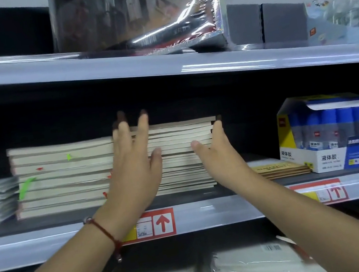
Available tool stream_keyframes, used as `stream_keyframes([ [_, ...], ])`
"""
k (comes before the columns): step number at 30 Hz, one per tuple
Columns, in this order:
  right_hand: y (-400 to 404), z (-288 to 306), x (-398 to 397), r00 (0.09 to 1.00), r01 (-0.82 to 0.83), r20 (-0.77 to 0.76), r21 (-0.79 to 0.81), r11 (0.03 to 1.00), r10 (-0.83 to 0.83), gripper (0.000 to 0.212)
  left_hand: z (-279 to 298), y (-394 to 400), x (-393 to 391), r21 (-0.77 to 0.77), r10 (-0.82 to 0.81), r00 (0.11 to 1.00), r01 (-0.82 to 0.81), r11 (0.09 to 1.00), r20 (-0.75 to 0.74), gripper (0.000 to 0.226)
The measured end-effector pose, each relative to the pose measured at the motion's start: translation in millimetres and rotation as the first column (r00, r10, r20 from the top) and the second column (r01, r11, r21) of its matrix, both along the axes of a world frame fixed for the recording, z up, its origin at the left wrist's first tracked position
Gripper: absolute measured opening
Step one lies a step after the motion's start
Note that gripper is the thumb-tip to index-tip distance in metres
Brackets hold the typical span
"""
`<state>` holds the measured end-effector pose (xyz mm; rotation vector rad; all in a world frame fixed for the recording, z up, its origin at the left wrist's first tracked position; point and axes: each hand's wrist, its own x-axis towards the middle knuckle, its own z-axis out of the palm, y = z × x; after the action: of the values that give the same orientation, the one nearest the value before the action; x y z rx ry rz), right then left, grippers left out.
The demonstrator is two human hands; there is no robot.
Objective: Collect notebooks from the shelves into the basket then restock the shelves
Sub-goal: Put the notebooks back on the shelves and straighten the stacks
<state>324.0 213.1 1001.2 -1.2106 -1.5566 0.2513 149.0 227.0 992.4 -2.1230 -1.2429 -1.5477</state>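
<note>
left hand (131, 165): fingers straight and spread, laid against the left flank of the middle notebook stack (182, 156); grips nothing
right hand (218, 153): open, flat against the stack's right edge
stack: sits on the middle shelf (210, 213), just beside a taller pile (64, 176) to its left
basket: not in view
risk: squeezed only from the sides, the loose lower notebooks may slip out and fan; the left fingers may drag the taller pile; the glue box (330, 134) stands well apart, so likely safe

Bright light from above glares off the plastic wrap (180, 17) and shelf rails (209, 66); shelf recess dark, edges bowed, everything slightly blurred.
</note>
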Motion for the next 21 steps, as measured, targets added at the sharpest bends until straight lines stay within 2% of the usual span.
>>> stream_keyframes([
  [1,-2.0,-4.9,2.0,0.984,0.086,0.148,0.06,0.995,-0.094,0.086,-1.0,3.3,-4.9,0.055,0.125,0.98,-0.118,0.992,-0.155,0.072],
  [2,-3.4,-9.7,5.0,0.921,0.173,0.321,0.171,0.97,-0.221,0.09,-1.1,7.4,-10.7,0.148,0.234,0.927,-0.198,0.969,-0.294,0.074],
  [4,-3.2,-15.1,14.1,0.679,0.192,0.584,0.443,0.876,-0.445,0.09,0.7,13.9,-24.3,0.303,0.347,0.797,-0.217,0.928,-0.494,0.076],
  [7,2.3,-7.4,23.5,0.411,0.146,0.744,0.517,0.843,-0.527,0.084,7.2,27.7,-44.1,0.409,0.42,0.641,-0.176,0.895,-0.643,0.075],
  [10,7.4,-1.6,26.9,0.282,0.199,0.777,0.527,0.826,-0.563,0.084,13.0,34.0,-48.6,0.397,0.446,0.581,-0.219,0.891,-0.681,0.072],
  [13,2.0,-2.2,25.5,0.259,0.227,0.797,0.498,0.837,-0.545,0.084,14.1,28.4,-46.9,0.337,0.406,0.568,-0.229,0.913,-0.716,0.074],
  [16,-7.9,-1.1,18.5,0.303,0.253,0.82,0.423,0.87,-0.486,0.086,15.0,20.1,-50.3,0.286,0.371,0.565,-0.236,0.929,-0.737,0.073],
  [18,-20.3,-1.3,10.3,0.42,0.259,0.81,0.326,0.909,-0.41,0.082,18.1,7.0,-53.2,0.191,0.265,0.632,-0.185,0.964,-0.729,0.073],
  [21,-52.3,-11.4,-1.9,0.692,0.181,0.675,0.184,0.966,-0.258,0.069,11.3,-22.5,-67.8,0.006,0.044,0.801,-0.051,0.999,-0.597,0.076],
])
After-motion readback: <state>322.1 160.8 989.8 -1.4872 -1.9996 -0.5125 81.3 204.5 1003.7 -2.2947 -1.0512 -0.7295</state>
